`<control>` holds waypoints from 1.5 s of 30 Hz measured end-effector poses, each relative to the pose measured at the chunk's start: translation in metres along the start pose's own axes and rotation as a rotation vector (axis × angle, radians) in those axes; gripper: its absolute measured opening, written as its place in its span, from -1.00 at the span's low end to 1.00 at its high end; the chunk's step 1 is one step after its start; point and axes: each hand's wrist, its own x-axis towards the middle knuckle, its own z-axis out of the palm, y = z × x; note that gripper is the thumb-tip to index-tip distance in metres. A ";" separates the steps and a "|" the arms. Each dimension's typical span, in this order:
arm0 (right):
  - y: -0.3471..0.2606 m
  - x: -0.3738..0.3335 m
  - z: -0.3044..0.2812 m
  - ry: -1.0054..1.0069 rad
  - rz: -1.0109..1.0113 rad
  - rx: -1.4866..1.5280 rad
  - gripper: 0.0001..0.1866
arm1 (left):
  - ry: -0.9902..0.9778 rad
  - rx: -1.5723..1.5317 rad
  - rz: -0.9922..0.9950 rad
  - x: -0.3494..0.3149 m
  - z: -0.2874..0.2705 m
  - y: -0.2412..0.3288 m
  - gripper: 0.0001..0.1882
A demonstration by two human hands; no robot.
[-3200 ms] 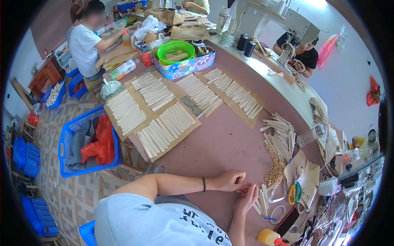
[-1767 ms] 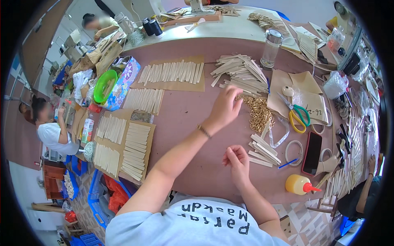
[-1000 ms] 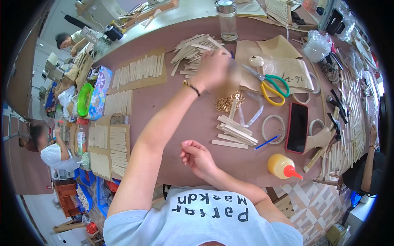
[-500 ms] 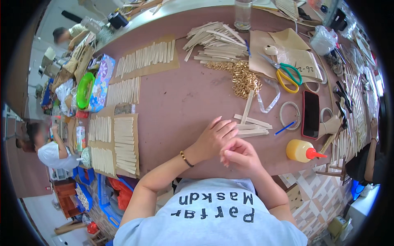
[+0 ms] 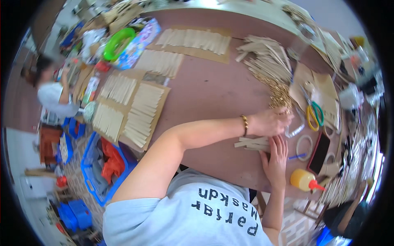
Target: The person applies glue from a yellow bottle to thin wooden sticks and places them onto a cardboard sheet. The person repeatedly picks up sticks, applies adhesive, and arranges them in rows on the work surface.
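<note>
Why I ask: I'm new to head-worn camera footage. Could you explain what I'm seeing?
There is no machine, just a person's two bare hands. The view comes from a fisheye camera on that person's head, looking down, so straight edges bend.

The left hand, below the beaded bracelet, is beside the gold-coloured metal pieces. The right hand is close by, next to a few pale strips. Whether either holds anything is too unclear to tell.

On the brown table also lie a loose pile of strips, strips in rows on brown sheets, scissors, a phone and a red-tipped yellow bottle.
</note>
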 end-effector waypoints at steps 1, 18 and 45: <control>-0.003 -0.005 0.002 -0.007 -0.017 -0.003 -0.50 | -0.015 -0.005 0.020 -0.002 -0.005 0.005 -0.79; -0.038 -0.009 0.012 0.144 0.164 0.768 -0.68 | 0.064 -0.197 -0.753 -0.126 -0.051 0.045 -0.91; 0.044 -0.088 -0.006 0.915 0.162 2.658 -0.42 | 0.068 -0.336 -0.850 -0.131 -0.066 0.089 -0.75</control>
